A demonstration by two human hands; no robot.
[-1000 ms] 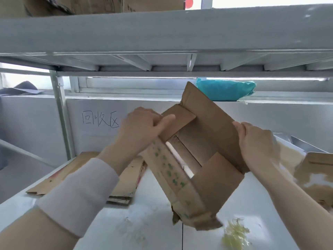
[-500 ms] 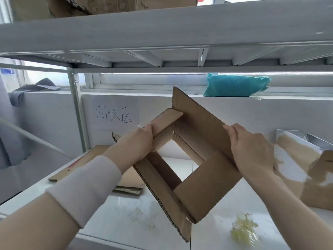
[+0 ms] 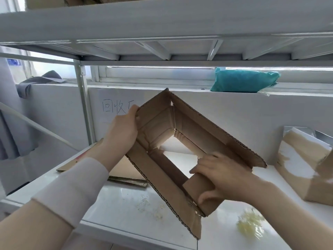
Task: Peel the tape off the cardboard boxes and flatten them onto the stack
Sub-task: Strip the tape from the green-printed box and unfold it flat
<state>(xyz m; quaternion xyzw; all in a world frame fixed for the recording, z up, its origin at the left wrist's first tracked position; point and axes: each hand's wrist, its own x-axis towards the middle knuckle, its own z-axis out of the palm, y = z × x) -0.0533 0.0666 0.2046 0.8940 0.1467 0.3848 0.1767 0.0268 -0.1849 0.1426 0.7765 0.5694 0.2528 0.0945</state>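
1. Cardboard box (image 3: 207, 127), held in the air above the white shelf (image 3: 126, 201), now stands open at both ends, and we look straight through it to the shelf behind.
2. Our left hand (image 3: 122, 130) grasps the box's left corner with the thumb on the raw edge. Our right hand (image 3: 221, 175) is closed round the short flap at the lower right, fingers reaching inside.
3. A second ago the inner flaps lay folded across the opening and the right hand held the outer right wall. Since then the flaps have swung outward and that hand has come round to the last one.
4. No tape shows on the seams facing us, so we judge the peeling done and the collapse ready to begin.
5. Just behind the box and to its left, the stack of flattened cardboard (image 3: 124, 170) lies on the shelf, partly hidden by our left forearm.
6. Crumpled yellowish tape (image 3: 250, 226) lies on the shelf at lower right. A second box (image 3: 302, 159), patched with pale tape, waits at far right, and a teal bag (image 3: 243, 80) sits on the ledge behind.
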